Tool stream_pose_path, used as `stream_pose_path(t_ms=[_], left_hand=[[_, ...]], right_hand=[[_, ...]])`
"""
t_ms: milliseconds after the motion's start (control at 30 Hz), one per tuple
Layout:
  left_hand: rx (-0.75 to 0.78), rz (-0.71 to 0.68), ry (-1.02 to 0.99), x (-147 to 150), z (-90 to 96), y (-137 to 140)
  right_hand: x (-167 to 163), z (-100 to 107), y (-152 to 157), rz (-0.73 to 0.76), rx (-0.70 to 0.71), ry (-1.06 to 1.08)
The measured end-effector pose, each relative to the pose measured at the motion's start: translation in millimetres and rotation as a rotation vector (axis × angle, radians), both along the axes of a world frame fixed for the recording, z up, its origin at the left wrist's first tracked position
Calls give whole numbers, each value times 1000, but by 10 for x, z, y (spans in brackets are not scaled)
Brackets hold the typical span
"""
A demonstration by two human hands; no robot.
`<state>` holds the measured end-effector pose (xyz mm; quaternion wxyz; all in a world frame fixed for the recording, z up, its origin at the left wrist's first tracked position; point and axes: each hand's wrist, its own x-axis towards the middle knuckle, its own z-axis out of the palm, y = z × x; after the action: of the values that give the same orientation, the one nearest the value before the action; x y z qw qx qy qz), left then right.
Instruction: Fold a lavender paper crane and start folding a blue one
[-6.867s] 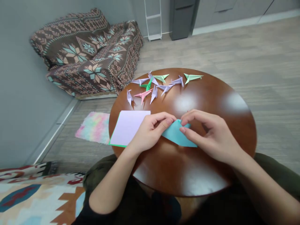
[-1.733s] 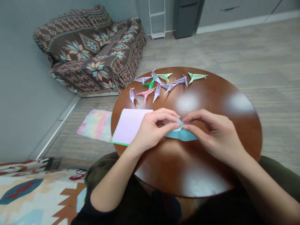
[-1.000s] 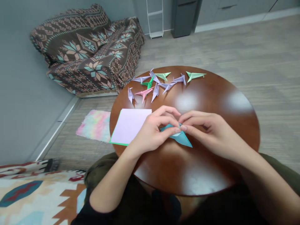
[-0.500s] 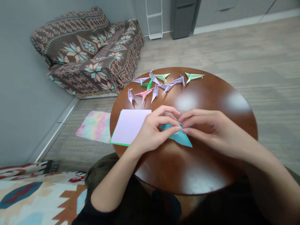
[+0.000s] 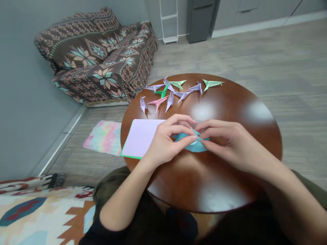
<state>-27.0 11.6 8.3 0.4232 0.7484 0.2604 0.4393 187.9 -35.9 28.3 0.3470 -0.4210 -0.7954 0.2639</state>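
A partly folded sheet of blue origami paper point(image 5: 196, 146) is held between both hands above the round brown table point(image 5: 212, 183). My left hand point(image 5: 170, 139) pinches its left side between thumb and fingers. From the other side, my right hand point(image 5: 227, 137) grips the paper, its fingertips nearly meeting those of the left. The fingers cover the middle of the paper, so its folds are partly hidden. Left of my left hand lies a stack of square paper point(image 5: 141, 136), lilac on top with a green edge showing beneath.
Folded paper figures in several colours stand at the table's far side, among them a pink one point(image 5: 157, 102) and a light green one point(image 5: 212, 84). A covered sofa point(image 5: 102, 64) stands beyond at the left, near a fluffy pastel rug point(image 5: 103, 137).
The blue paper's lower corner, which pointed down toward me, has been turned up, and the paper looks shorter and wider. Both hands stay almost in place.
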Motion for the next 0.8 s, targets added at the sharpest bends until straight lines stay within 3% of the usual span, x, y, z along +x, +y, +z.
stream_pose_path(t_ms=[167,800], left_hand=[[-114,-47,128,-9,15,7],[-275,-40,36,-20,-5,13]], right_hand=[[-4,28,-11,-24,-9,56],[-44,-18,-8,2,-108,60]])
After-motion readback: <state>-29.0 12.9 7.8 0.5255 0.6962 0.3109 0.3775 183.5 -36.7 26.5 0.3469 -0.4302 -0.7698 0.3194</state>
